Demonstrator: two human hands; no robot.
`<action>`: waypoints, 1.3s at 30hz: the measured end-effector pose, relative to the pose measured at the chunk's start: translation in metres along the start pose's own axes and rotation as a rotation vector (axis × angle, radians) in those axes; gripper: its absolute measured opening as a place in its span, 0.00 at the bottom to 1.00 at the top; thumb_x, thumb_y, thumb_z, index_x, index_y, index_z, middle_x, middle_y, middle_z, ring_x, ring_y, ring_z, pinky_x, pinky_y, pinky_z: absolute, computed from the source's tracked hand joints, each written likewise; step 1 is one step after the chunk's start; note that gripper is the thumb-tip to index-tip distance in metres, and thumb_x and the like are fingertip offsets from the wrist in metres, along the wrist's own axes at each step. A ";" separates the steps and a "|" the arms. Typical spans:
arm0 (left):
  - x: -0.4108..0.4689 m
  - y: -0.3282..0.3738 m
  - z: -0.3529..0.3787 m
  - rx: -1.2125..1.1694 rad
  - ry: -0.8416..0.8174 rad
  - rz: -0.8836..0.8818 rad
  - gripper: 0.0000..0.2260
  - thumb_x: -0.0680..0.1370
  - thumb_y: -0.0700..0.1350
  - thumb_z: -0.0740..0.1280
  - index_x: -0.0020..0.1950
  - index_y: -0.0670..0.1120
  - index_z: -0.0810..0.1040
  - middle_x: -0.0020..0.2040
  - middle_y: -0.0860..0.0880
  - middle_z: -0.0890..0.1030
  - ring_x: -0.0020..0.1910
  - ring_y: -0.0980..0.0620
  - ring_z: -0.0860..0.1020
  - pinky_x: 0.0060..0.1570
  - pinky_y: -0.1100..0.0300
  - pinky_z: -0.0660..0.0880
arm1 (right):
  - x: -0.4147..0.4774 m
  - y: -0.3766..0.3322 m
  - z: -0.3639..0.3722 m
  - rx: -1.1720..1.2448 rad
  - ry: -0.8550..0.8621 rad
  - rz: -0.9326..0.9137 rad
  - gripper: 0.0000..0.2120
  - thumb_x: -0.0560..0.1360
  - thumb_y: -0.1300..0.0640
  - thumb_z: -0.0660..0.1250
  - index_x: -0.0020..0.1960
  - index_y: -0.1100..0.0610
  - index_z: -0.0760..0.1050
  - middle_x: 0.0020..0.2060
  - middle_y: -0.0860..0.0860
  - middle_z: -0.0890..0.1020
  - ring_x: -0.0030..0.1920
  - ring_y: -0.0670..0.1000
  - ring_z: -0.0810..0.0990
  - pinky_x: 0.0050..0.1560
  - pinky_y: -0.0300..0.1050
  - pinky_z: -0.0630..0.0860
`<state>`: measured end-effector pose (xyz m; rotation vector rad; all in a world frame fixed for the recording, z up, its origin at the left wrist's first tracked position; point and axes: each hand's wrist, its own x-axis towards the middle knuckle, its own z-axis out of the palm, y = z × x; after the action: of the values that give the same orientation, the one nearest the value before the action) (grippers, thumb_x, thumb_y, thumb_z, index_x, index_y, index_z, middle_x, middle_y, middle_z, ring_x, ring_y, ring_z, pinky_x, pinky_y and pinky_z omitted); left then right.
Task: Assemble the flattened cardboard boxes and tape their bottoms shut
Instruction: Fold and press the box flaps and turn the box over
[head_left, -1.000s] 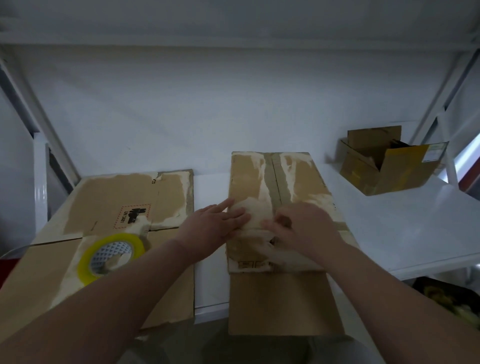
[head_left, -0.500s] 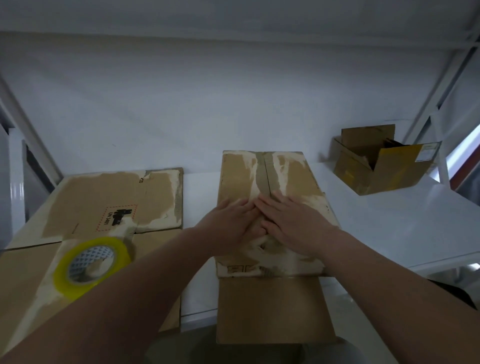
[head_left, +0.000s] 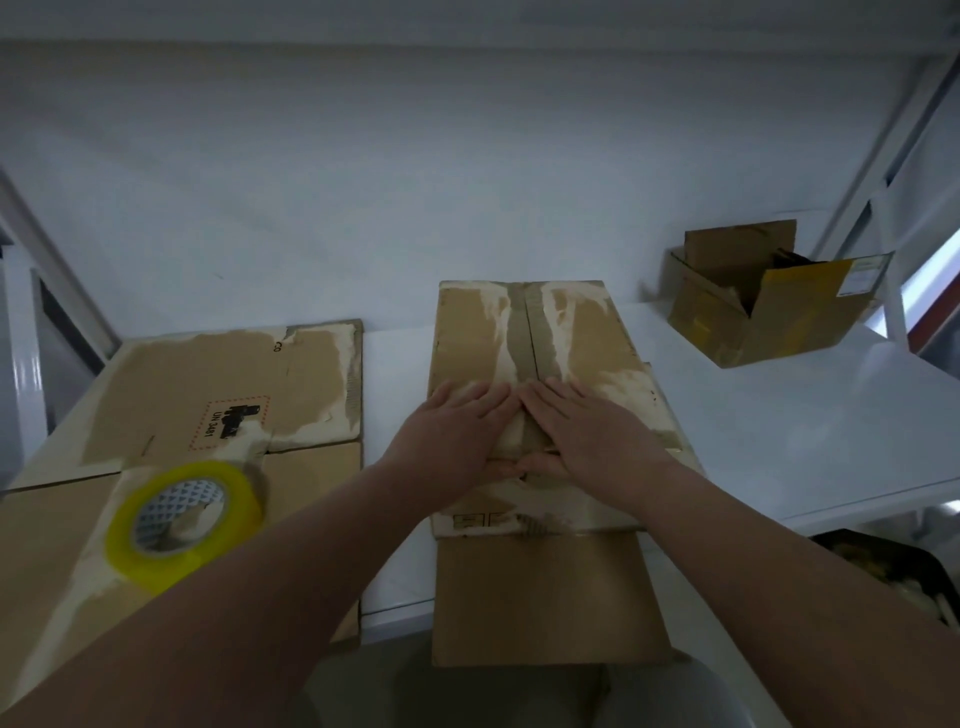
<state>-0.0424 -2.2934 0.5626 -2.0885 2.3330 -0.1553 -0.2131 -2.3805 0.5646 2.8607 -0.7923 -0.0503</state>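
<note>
A brown cardboard box stands in the middle of the white shelf, its two closed flaps facing up with a seam down the centre. My left hand and my right hand lie flat side by side on those flaps, fingers together, thumbs touching over the seam. Neither hand holds anything. A front flap of the box hangs down over the shelf edge. A yellow tape roll rests on a flattened cardboard box at the left.
An assembled open cardboard box stands at the back right of the white shelf. White frame posts rise at both sides. A dark bin sits below the shelf at the right.
Both hands have slid forward and flattened onto the box's top flaps, palms down beside the seam. The view has shifted slightly to the right.
</note>
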 end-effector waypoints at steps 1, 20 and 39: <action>0.000 -0.001 0.000 -0.002 -0.008 0.003 0.34 0.78 0.65 0.53 0.79 0.51 0.46 0.79 0.53 0.51 0.77 0.52 0.49 0.74 0.51 0.46 | -0.002 0.004 0.002 -0.026 -0.007 -0.002 0.53 0.62 0.28 0.19 0.78 0.56 0.41 0.78 0.51 0.49 0.77 0.50 0.48 0.74 0.44 0.41; -0.019 -0.055 -0.019 -0.043 -0.230 -0.041 0.28 0.79 0.59 0.57 0.68 0.71 0.39 0.79 0.50 0.43 0.76 0.44 0.51 0.70 0.46 0.62 | -0.061 0.063 -0.001 0.250 -0.062 0.275 0.26 0.79 0.39 0.49 0.74 0.34 0.45 0.78 0.49 0.43 0.77 0.52 0.45 0.75 0.51 0.46; -0.009 0.010 -0.053 -0.843 -0.167 0.010 0.12 0.79 0.45 0.65 0.61 0.45 0.79 0.48 0.51 0.82 0.43 0.59 0.79 0.48 0.69 0.75 | -0.050 0.058 -0.025 0.198 0.071 0.751 0.15 0.79 0.61 0.54 0.63 0.52 0.69 0.64 0.57 0.70 0.54 0.58 0.78 0.49 0.48 0.76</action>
<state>-0.0548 -2.2798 0.6139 -2.2118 2.5485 1.1411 -0.2835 -2.4000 0.5984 2.5082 -1.8692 0.2344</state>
